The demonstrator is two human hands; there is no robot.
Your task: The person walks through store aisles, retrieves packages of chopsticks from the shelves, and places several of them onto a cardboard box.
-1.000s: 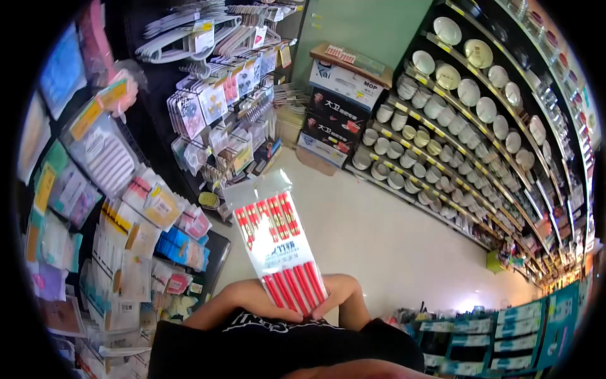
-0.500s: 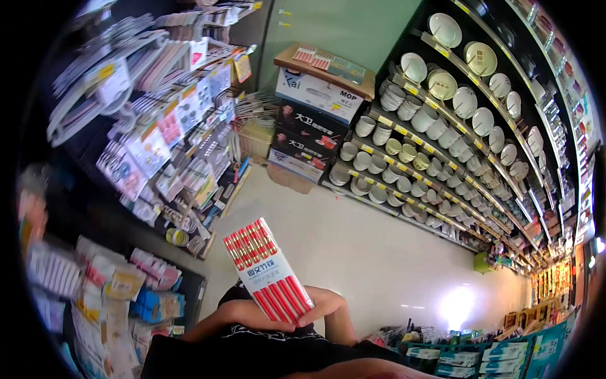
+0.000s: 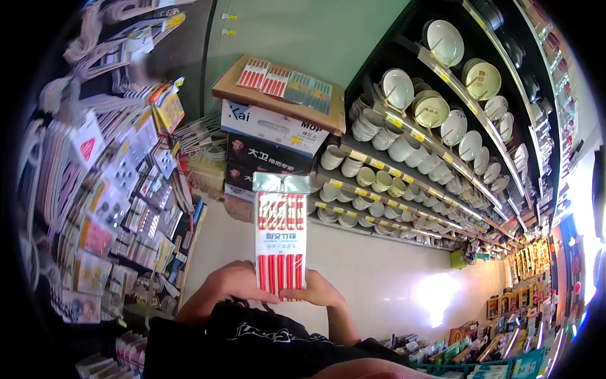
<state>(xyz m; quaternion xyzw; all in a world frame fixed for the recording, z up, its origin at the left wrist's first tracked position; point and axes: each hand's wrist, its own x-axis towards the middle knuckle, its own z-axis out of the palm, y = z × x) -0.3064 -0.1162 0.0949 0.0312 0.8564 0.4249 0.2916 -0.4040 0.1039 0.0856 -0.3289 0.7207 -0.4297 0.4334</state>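
Observation:
A clear-wrapped pack of red chopsticks (image 3: 281, 239) stands nearly upright in front of my body, with a white printed label across its middle and gold patterning near the top. My left hand (image 3: 249, 282) grips its lower left edge. On the lower right, my right hand (image 3: 314, 290) closes on the same pack, thumb laid over the front. The fingers behind the pack are hidden. Beyond it, more red chopstick packs (image 3: 264, 77) and dark green packs (image 3: 308, 92) lie on a flat cardboard piece (image 3: 228, 81) atop stacked boxes.
Stacked mop boxes (image 3: 271, 129) stand against the green wall (image 3: 303, 31). To the right, long shelves (image 3: 435, 136) carry bowls and plates. Hangers (image 3: 63, 139) and hanging packaged goods (image 3: 120, 208) line the left side. Pale floor (image 3: 372, 265) runs between the shelving.
Both hands have raised the chopstick pack and turned it from tilted to nearly upright. The view has moved closer to the stacked boxes and the bowl shelves.

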